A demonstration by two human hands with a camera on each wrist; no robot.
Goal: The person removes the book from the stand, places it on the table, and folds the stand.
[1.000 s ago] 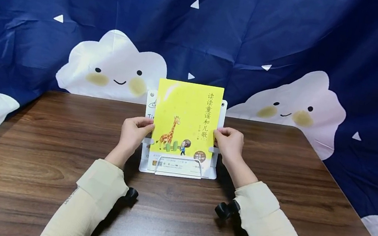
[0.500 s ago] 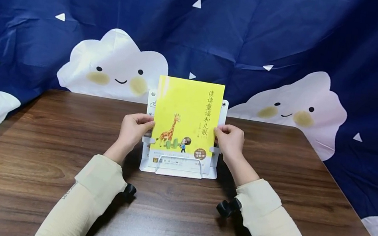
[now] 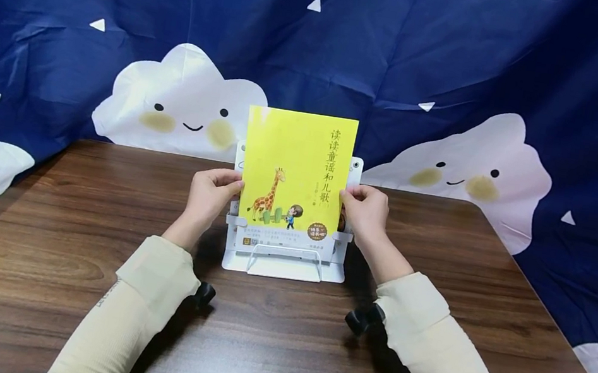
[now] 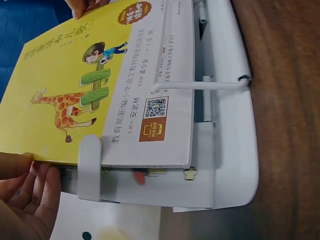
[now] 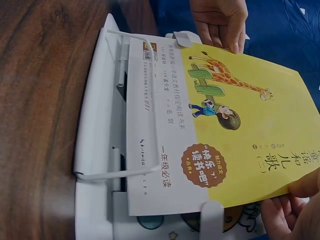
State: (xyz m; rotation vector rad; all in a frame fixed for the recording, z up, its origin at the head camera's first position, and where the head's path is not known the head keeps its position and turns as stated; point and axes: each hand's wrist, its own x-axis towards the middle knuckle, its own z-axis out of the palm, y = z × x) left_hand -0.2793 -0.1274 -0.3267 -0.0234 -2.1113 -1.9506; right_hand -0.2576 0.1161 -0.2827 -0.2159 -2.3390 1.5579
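Yellow cover edges are pinched by the left hand (image 3: 211, 196) and the right hand (image 3: 366, 215), one at either side of the white stand (image 3: 234, 259), each with its thumb on the front and its fingers behind. Both hands sit higher than the stand's side clips and lower than its top corners, in near mirror pose. Between them the book (image 3: 298, 161) is held upright, its front toward the person, showing a giraffe and a child; its top rises above the stand, and its lower edge lies behind the stand's wire retainer (image 3: 283, 275), clear of the base ledge. Left clip (image 4: 90, 167) and right clip (image 5: 212, 220) each overlap the front of the book. Printed backing (image 4: 150, 185) shows at the sides, behind the book. Forearms in cream sleeves (image 3: 160, 275) converge on the stand from its near side, and a black device (image 3: 364, 320) projects inward at each wrist. Brown wood grain marks the bench (image 3: 276, 349) under the stand. Beyond the stand hangs a blue cloth (image 3: 348, 40) patterned with smiling clouds.
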